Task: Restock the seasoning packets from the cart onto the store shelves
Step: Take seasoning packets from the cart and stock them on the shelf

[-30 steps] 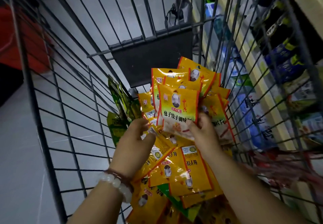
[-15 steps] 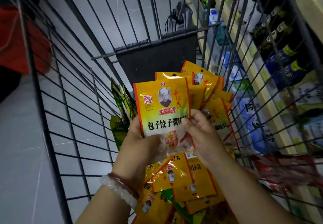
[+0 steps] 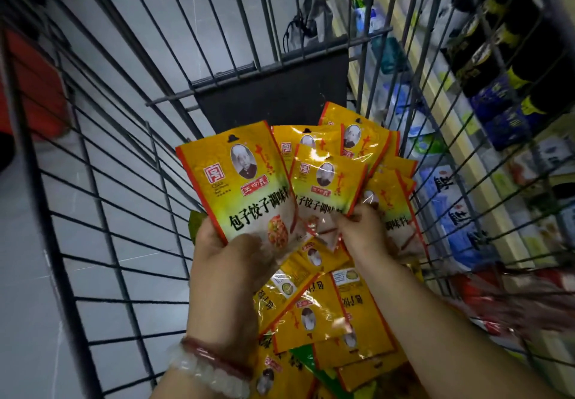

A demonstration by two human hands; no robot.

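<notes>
Two hands lift yellow seasoning packets inside a wire cart beside the store shelves.

The left hand [image 3: 230,261] grips the bottom of one yellow packet [image 3: 242,187], thumb laid across its front, holding it upright and facing up over the cart [image 3: 102,218]. Just to its right, the right hand [image 3: 361,233] has its fingers curled round the lower edge of a second packet [image 3: 326,180], with more packets fanned out behind it. A loose heap of the same packets [image 3: 323,317] lies in the cart under both wrists, some upside down. A pale bead bracelet [image 3: 205,373] sits on the left wrist. The shelves [image 3: 485,112] run along the cart's right side, stocked with dark and blue packages, blurred through the wires.
</notes>
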